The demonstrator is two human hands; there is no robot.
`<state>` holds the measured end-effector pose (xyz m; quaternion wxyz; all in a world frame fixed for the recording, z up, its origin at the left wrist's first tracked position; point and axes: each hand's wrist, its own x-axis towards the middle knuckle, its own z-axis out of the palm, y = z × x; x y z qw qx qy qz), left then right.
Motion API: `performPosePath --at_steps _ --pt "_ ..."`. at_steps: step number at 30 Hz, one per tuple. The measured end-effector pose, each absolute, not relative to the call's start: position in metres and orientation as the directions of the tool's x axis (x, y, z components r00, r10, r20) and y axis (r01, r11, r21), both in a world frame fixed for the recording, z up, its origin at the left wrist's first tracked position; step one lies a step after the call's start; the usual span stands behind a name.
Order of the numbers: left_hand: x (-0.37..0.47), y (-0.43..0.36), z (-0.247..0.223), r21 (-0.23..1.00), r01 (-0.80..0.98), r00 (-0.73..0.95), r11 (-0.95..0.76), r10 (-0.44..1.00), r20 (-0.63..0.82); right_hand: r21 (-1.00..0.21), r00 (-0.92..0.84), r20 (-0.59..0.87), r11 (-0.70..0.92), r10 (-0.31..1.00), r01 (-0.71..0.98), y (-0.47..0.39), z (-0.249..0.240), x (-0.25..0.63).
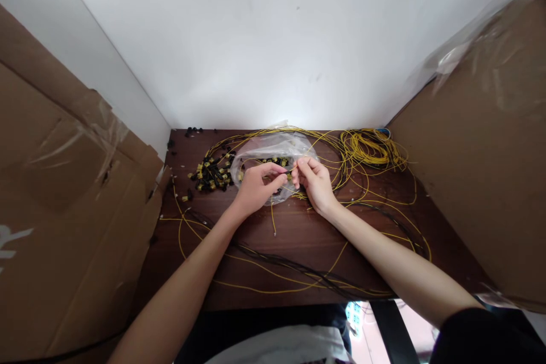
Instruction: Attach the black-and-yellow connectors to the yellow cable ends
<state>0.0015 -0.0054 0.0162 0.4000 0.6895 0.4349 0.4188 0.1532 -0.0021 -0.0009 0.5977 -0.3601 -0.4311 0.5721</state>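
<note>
- Yellow wires = loose loops nearest, on brown table, near side of clear bag; more strands R of bag, others curve round behind it.
- Black wires run w/ them, same near side of bag, slanting down to the R, crossing some yellow strands.
- Cardboard sheets, one well L of bag, one well R of it, both sloping back along the table sides; clear tape on both.
- One short yellow strand lies just on near side of bag, below L hand, w/ pale tip toward the front edge.
- L hand: over L-near part of bag; thumb + index pinched almost tog., tips on a small dark piece, which sits above bag's middle.
- R hand: over R-near part of bag, just beside L fingertips; thumb + index closed in a pinch, seemingly on thin yellow wire by the dark piece, other fingers curled. Exact join btwn wire & piece too small to tell.
- Clear bag: flat-ish, crumpled, under the hands; some black/yellow pcs show at it.
- Connector pile, black + yellow pcs: just L of bag, heaped.
- Yellow coil: R of bag, toward the back, loosely wound.
- White wall: behind bag, full width of table.
</note>
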Motion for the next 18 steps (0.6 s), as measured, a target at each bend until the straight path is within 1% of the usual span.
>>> performPosePath --at_steps 5,10,14,18 --pt "-0.0003 -0.0046 0.0156 0.926 0.236 0.271 -0.294 0.935 0.228 -0.945 -0.056 0.152 0.128 0.987 -0.302 -0.0042 -0.0009 0.1524" --pt "-0.0009 -0.0058 0.0197 0.914 0.259 0.295 -0.312 0.927 0.233 -0.962 -0.065 0.141 0.122 0.988 -0.243 -0.0058 0.0022 0.152" --pt "-0.0011 -0.0069 0.0233 0.875 0.338 0.304 -0.346 0.92 0.246 -0.964 -0.059 0.103 0.085 0.993 -0.252 -0.0056 0.003 0.1526" --pt "-0.0009 -0.007 0.0248 0.841 0.374 0.322 -0.391 0.905 0.277 -0.95 -0.043 0.065 0.048 0.997 -0.308 -0.0042 0.0011 0.1535"
